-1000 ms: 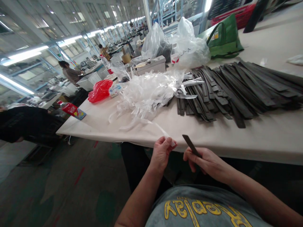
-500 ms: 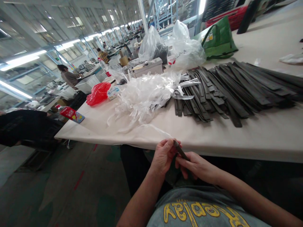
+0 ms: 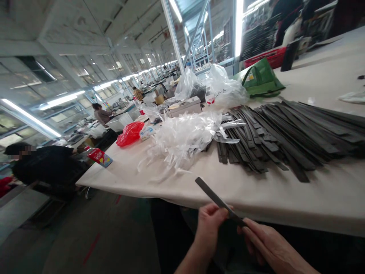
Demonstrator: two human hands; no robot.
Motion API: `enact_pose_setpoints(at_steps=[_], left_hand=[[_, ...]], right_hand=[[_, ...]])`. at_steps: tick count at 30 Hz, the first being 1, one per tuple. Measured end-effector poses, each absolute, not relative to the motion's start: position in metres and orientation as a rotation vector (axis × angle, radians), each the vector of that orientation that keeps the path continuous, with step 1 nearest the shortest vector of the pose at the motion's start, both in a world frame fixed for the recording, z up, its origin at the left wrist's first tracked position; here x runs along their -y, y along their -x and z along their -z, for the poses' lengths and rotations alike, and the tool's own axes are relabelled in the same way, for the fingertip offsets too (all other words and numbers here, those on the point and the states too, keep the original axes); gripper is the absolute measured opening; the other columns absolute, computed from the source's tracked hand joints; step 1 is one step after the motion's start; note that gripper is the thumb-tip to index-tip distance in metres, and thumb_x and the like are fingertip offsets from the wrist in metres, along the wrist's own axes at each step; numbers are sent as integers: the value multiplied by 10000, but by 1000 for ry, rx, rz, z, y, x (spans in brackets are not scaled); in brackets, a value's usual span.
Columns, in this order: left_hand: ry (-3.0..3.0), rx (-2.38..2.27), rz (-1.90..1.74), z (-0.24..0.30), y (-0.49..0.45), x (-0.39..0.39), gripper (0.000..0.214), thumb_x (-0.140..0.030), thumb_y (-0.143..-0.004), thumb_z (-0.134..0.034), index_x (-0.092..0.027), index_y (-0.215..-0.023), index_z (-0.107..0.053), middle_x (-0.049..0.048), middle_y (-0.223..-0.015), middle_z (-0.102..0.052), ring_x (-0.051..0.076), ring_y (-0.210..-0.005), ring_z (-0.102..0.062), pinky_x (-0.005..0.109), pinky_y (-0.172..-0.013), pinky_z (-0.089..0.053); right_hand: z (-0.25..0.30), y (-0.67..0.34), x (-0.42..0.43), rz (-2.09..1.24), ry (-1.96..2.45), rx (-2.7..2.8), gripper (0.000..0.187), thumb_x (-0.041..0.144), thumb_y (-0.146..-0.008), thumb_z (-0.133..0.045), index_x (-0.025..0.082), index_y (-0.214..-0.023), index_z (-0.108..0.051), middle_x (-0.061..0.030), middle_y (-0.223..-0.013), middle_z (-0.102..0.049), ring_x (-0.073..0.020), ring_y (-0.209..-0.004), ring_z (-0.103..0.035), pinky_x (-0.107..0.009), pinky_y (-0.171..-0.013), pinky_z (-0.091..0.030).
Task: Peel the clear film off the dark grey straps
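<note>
Both hands close together just off the bench's near edge: left hand and right hand each pinch one dark strip. Its free end angles up-left, probably to keep it clear of the bench top. Mid-bench lie a pile of like strips and, to its left, a heap of clear plastic sleeves; nothing stands between them and the hands.

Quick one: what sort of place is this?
Probably a factory workshop: a white table carries a pile of identical dark strips and a heap of clear plastic wrappers, and more benches, a person at one, run back under tube lights. The left hand and right hand hold one strip.
</note>
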State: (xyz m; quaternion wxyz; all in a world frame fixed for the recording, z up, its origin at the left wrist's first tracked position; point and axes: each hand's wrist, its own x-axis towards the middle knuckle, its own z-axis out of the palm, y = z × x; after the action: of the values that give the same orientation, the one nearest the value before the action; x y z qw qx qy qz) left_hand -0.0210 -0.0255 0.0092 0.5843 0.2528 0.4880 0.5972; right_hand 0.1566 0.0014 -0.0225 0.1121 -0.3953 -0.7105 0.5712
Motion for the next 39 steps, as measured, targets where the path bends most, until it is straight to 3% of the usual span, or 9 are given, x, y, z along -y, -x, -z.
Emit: enact_pose_setpoints(at_steps=[3, 8, 14, 19, 27, 32, 35, 39], left_hand=[[-672, -1098, -1343, -8, 9, 27, 303, -315, -673, -790, -113, -896, -758, 67, -764, -721, 141, -678, -613, 257, -696, -473], [-532, -1102, -1726, -21, 27, 9, 317, -365, -705, -762, -167, -951, -745, 90, -1002, -727, 192, -905, -647, 295, -844, -475], [-629, -1137, -1375, -8, 4, 22, 272, -323, -733, -747, -104, -894, -754, 78, -735, -718, 159, -677, -627, 285, -725, -479], [-544, -1078, -1695, -28, 22, 2, 332, -365, -714, -763, -185, -991, -728, 65, -1017, -725, 164, -829, -666, 276, -796, -484], [-584, -1162, -1485, -15, 1, 8, 240, -334, -748, -736, -119, -856, -740, 68, -765, -736, 141, -642, -633, 276, -694, -492], [-564, -1081, -1624, -26, 10, 2, 291, -318, -751, -739, -163, -996, -719, 50, -884, -742, 114, -714, -640, 236, -719, -486], [-395, -1023, -1783, -34, 27, -12, 249, -333, -718, -769, -183, -909, -712, 52, -941, -747, 121, -775, -669, 243, -754, -498], [-404, -1124, -1686, -24, 23, -11, 239, -340, -682, -792, -143, -789, -707, 72, -834, -752, 134, -708, -672, 249, -712, -506]], right_hand=[[15, -152, -4, -1591, 1138, 2092, 538, 627, -926, -249, 202, -923, -578, -18, -665, -605, -140, -542, -585, -212, -507, -452], [6, -148, -6, -1603, 1111, 2088, 522, 582, -946, -232, 196, -914, -582, -16, -676, -607, -132, -552, -597, -209, -518, -462], [2, -145, -11, -1551, 1070, 2059, 493, 606, -935, -259, 205, -880, -541, -12, -649, -593, -147, -536, -584, -236, -517, -460], [5, -149, -10, -1553, 1075, 2121, 455, 575, -943, -279, 212, -810, -520, -12, -644, -600, -143, -533, -579, -240, -520, -451], [6, -147, -16, -1474, 1078, 2080, 440, 554, -951, -266, 213, -808, -505, -14, -647, -597, -157, -557, -576, -260, -545, -448], [10, -152, -15, -1478, 1078, 2083, 429, 534, -967, -269, 208, -838, -516, -6, -661, -597, -141, -550, -566, -245, -539, -437], [12, -154, -13, -1485, 1075, 2112, 417, 523, -969, -275, 206, -897, -535, -1, -658, -599, -140, -546, -563, -240, -532, -432], [13, -153, -16, -1496, 1079, 2088, 409, 510, -968, -277, 204, -875, -532, -2, -655, -604, -141, -541, -564, -241, -532, -427]])
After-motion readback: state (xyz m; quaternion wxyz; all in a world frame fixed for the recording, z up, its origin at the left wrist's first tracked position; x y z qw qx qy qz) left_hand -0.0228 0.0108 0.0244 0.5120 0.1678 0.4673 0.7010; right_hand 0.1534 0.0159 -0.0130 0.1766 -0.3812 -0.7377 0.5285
